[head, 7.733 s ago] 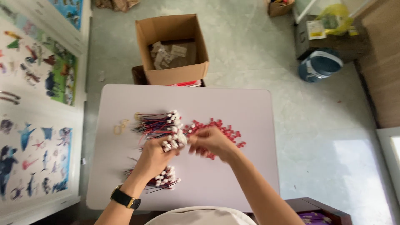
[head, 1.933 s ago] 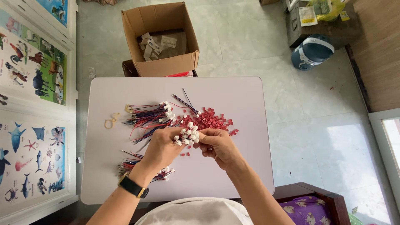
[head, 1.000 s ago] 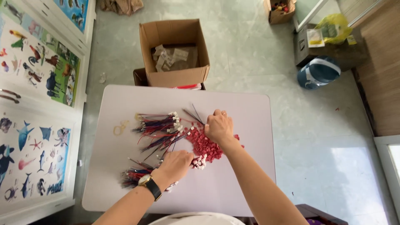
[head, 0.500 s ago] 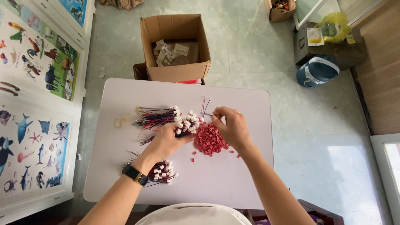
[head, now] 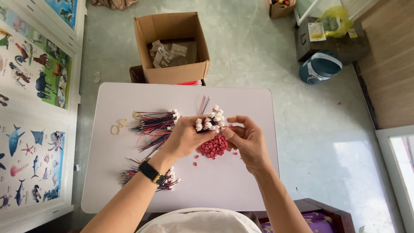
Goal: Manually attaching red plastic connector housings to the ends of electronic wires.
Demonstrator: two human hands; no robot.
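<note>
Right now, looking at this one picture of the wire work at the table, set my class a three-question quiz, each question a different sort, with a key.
1. True or false: the left hand holds a bunch of wires with white plugs above the table.
2. Multiple choice: the pile of small red pieces lies
A. inside the cardboard box
B. on the table, beneath the hands
C. on the floor by the blue container
3. Fill in: the left wrist wears a black ____.

Key: 1 true. 2 B. 3 watch. The right hand pinches at the plug ends; what its fingertips hold is too small to tell.
</note>
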